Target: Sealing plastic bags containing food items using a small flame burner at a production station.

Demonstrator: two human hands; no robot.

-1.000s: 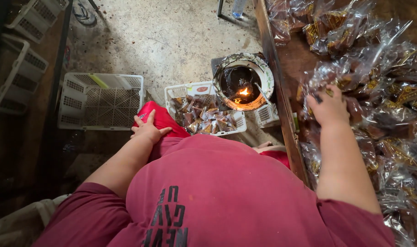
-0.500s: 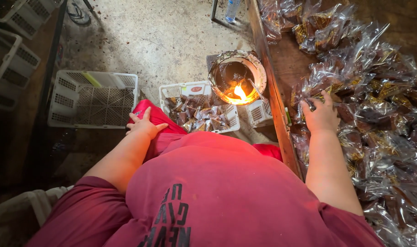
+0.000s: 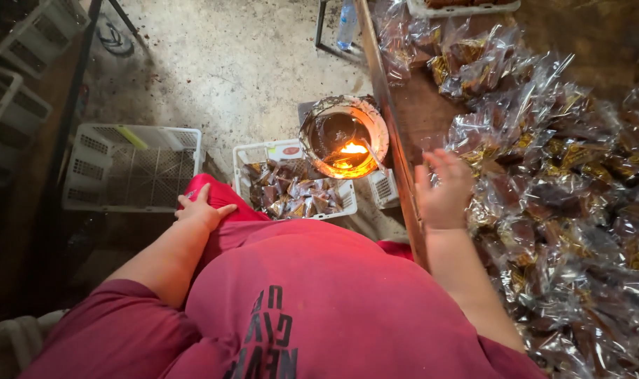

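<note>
Hovering over the near edge of the heap of clear cellophane packets (image 3: 544, 210) on the wooden table (image 3: 418, 119), the right hand (image 3: 442, 189): fingers spread and slack, palm down, gripping nothing, fingertips just short of or barely brushing the closest packet (contact too fine to tell). Resting flat on the red-trousered knee (image 3: 211, 196), the left hand (image 3: 202, 210): open, relaxed, empty.

Packets themselves: small, crinkly, each wrapped around a dark brown sweet, piled loose across most of the table's right side. Probably very light, so no real grip force needed. Slick and springy film, likely to slide against neighbours and drag a few along when one is lifted. Best taken by a pinch at the gathered, twisted end of the wrapper rather than across the filled middle, since squeezing the contents could crush or deform them. Loose film corners apt to tear if pulled hard.

Down on the concrete floor, just beside the table edge: a round pot (image 3: 344, 137) with a small flame burning inside (worth keeping thin plastic well away from it). Touching the pot on its near side, a white plastic basket (image 3: 295, 189) holding more wrapped pieces. Further left, an empty-looking white crate (image 3: 133, 168). At the top, near a table leg, a plastic bottle (image 3: 346, 24).
</note>
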